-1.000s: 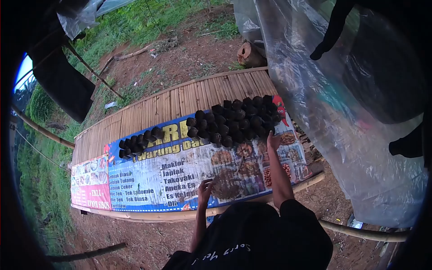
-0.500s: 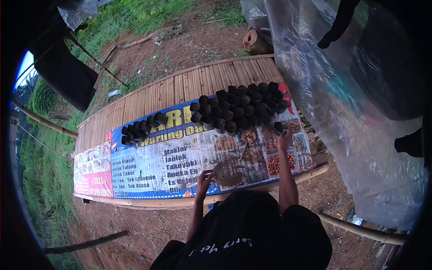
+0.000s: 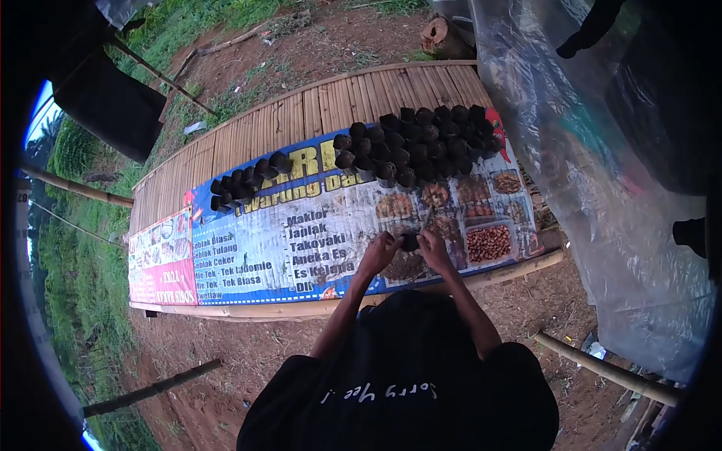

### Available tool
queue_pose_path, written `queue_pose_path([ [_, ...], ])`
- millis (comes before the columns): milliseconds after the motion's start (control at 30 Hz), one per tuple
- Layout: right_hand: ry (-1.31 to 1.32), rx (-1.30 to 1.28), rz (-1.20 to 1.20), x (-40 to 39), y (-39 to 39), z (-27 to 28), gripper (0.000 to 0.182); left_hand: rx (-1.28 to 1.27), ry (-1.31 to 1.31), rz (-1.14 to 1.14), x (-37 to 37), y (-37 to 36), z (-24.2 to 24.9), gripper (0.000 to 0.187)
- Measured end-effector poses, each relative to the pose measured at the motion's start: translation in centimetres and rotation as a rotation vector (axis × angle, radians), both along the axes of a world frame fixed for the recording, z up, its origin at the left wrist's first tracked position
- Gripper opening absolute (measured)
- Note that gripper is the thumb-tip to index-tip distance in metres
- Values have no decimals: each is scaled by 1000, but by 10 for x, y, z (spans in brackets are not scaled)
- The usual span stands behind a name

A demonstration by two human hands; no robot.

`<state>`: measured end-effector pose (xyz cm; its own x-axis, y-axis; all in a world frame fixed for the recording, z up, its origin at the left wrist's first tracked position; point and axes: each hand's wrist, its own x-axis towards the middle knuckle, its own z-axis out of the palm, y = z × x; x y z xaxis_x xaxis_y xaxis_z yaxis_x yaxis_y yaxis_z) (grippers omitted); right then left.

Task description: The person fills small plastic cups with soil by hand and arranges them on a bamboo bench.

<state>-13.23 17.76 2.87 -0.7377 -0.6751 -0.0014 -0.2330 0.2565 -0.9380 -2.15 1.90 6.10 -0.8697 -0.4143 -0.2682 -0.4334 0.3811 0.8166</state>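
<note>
The left hand [image 3: 381, 254] and the right hand [image 3: 434, 249] pinch a small black cup [image 3: 409, 242] between their fingers, above the sign [image 3: 248, 229]. Left of the grip, the sign says Maklor, Japlak, Takoyaki, Aneka Es and Es Kelapa. Further left, a pink sign [image 3: 169, 282] says "Sosis Bakar" (it is upside down). Past the grip sit lots more cups [image 3: 429, 134]. Nearer than the grip, a black shirt [image 3: 398, 353] says "Sorry Yee".
</note>
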Motion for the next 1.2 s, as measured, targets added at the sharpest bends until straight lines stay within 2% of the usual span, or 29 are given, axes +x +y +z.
queue_pose_path([
  [33,281,-22,-45,5,-7,-4,22,-57,32,6,4,-2,-5,41],
  [67,278,-19,-46,9,-9,-7,22,-113,66,12,7,-5,-11,41],
  [100,127,20,-53,13,-11,-4,21,-108,63,11,9,-5,-5,41],
  [133,-24,57,-59,17,-14,1,19,-101,76,25,11,-6,0,34],
  [167,-26,60,-58,19,-16,2,19,-93,90,41,12,-7,6,27],
  [233,174,55,-51,23,-20,-6,17,-158,105,3,16,-12,-11,23],
  [267,174,59,-50,24,-22,-11,17,-227,124,-37,17,-14,-21,19],
  [333,233,155,-47,24,-24,-15,18,-240,127,-39,18,-13,-21,17],
  [467,292,91,-84,18,-28,-13,18,-320,164,-55,13,-13,0,15],
  [533,382,113,-92,16,-26,-22,20,-344,132,-71,9,-14,-6,15],
  [667,284,122,-5,1,-22,-4,21,-412,99,-55,8,-14,-2,16],
  [733,116,209,-99,-20,-23,4,25,-426,88,14,7,-11,1,15],
  [800,186,281,-126,-39,-23,-20,31,-417,190,99,7,-10,0,17],
  [867,375,409,-344,-48,-26,-33,56,-418,165,160,5,-3,7,20],
  [1000,284,415,-289,-52,-27,-19,59,-451,197,188,2,2,2,20],
  [1067,24,353,-327,-52,-27,-16,58,-426,148,185,3,0,-9,17],
  [1100,23,354,-321,-52,-25,-12,58,-421,150,220,2,3,-8,12],
  [1167,9,322,-335,-50,-20,-3,41,-375,181,278,3,8,-7,12],
  [1200,10,323,-330,-47,-18,4,41,-331,218,332,3,9,-9,15],
])
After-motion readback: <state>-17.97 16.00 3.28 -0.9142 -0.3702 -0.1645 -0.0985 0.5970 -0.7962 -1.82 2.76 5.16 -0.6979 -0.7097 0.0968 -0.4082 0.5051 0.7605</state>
